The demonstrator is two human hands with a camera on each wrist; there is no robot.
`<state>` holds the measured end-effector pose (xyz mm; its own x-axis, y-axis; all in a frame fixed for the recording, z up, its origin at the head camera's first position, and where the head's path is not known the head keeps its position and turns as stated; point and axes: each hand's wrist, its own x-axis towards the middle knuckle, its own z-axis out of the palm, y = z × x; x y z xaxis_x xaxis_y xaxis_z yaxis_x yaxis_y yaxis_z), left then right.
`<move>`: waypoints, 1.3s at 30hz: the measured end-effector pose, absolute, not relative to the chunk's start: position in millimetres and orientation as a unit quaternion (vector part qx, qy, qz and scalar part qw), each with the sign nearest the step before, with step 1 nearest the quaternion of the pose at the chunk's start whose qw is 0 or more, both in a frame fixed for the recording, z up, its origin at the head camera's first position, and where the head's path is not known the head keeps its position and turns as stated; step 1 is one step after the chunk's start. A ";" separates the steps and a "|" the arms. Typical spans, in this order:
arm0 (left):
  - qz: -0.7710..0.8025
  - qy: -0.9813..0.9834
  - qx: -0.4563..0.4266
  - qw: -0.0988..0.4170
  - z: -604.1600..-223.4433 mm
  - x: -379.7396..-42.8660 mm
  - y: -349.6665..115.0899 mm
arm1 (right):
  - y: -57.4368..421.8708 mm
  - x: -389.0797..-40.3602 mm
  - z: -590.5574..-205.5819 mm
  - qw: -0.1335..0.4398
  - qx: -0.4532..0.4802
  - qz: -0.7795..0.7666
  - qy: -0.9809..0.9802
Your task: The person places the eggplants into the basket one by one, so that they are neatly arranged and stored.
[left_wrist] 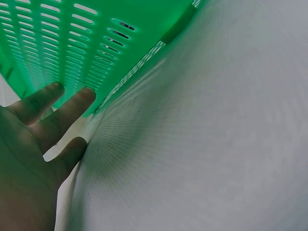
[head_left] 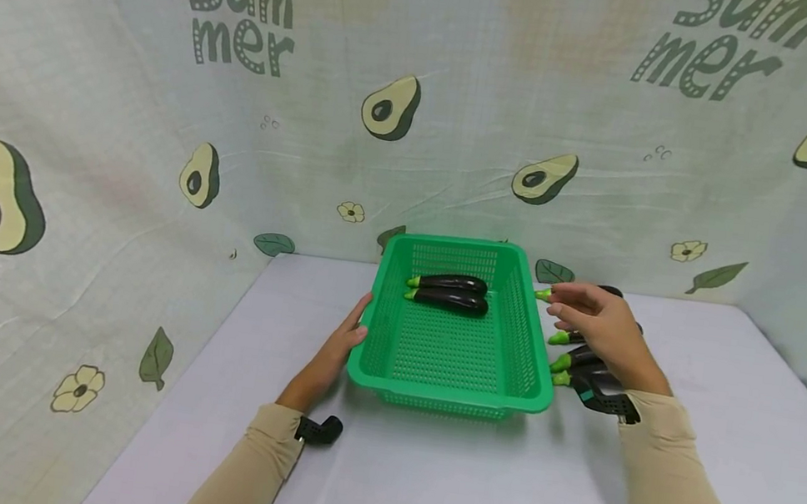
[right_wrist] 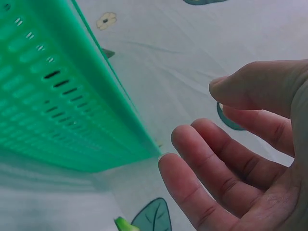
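A green slotted plastic basket [head_left: 446, 393] stands on the table, holding two dark eggplants, an upper one [head_left: 454, 283] and a lower one [head_left: 454, 301], side by side with green stems to the left. My left hand [head_left: 330, 354] rests against the basket's left side. Its fingers [left_wrist: 72, 108] are spread and straight, tips at the slotted wall. My right hand [head_left: 609, 332] hovers just right of the basket with loosely bent fingers [right_wrist: 207, 159] and nothing between them. Under and behind it lie several eggplants [head_left: 575, 359], partly hidden by the hand; a green stem tip [right_wrist: 125, 224] shows below it.
A white-covered table [head_left: 434, 491] carries everything. Behind and at the sides hangs a pale cloth [head_left: 455, 199] printed with avocados, leaves and flowers; the basket's far end is close to it. Black wrist cameras are strapped to both wrists.
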<state>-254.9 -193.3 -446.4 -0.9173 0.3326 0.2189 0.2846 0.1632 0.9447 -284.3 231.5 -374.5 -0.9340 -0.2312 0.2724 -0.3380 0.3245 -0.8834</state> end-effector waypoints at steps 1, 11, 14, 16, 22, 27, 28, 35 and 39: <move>0.615 0.762 0.203 0.016 -451.2 -258.3 -194.3 | 233.8 -283.4 -374.7 0.049 0.171 0.554 -0.813; 0.615 0.762 0.204 0.001 -460.3 -262.5 -197.6 | 257.6 -274.3 -382.7 0.054 0.148 0.525 -0.836; 0.613 0.764 0.201 -0.005 -460.4 -260.6 -198.2 | 265.5 -271.6 -386.1 0.053 0.138 0.515 -0.844; 0.609 0.767 0.200 -0.006 -460.2 -261.1 -198.0 | 271.4 -270.1 -387.8 0.054 0.132 0.504 -0.852; 0.603 0.774 0.195 0.008 -457.0 -263.1 -196.5 | 292.4 -265.7 -393.5 0.049 0.119 0.472 -0.872; 0.601 0.775 0.197 0.010 -458.0 -264.0 -196.5 | 309.0 -263.3 -401.8 0.043 0.109 0.464 -0.878; 0.599 0.777 0.196 0.008 -458.7 -264.0 -196.5 | 311.6 -262.9 -403.3 0.044 0.108 0.465 -0.878; 0.602 0.775 0.194 -0.011 -461.3 -262.2 -195.4 | 328.7 -257.8 -408.8 0.062 0.104 0.456 -0.882; 0.603 0.774 0.195 -0.010 -460.1 -261.1 -194.6 | 339.3 -254.4 -410.9 0.069 0.097 0.451 -0.885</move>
<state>-261.1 -194.6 -460.1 -0.9234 0.2904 0.2510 0.3144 0.1969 0.9286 -254.4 339.3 -410.9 -0.9716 -0.1102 0.2096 -0.2344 0.5751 -0.7838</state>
